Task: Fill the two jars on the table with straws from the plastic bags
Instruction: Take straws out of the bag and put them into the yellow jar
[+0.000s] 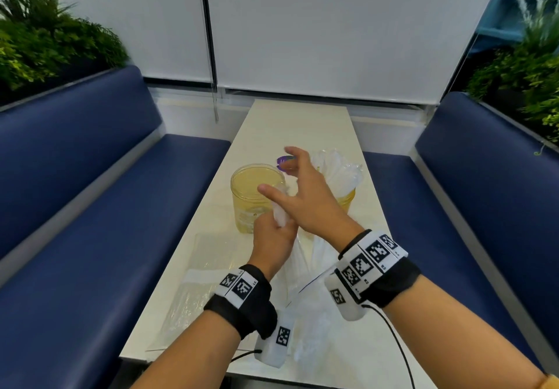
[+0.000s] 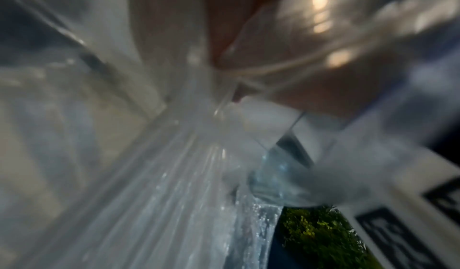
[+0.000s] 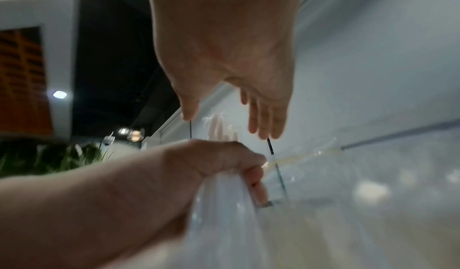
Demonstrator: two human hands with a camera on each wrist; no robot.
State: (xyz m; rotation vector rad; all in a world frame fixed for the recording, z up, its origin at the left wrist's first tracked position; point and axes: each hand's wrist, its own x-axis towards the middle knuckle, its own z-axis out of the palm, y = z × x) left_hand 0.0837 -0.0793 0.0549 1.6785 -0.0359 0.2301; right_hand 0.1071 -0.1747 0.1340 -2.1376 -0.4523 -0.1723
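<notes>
On the table (image 1: 272, 128), left hand (image 1: 272, 239) grips straws (image 1: 279, 214).

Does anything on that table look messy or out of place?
Slightly. Loose plastic bags sprawl over the table's near end, one past its edge. The right jar is stuffed with straws; the left jar looks empty. Nothing seems spilled or broken.

We see a long pale bench (image 1: 290, 122) carrying two yellow jars (image 1: 257, 198), one stuffed with straws (image 1: 338, 174), plus clear plastic bags (image 1: 199, 279) nearer us.
</notes>
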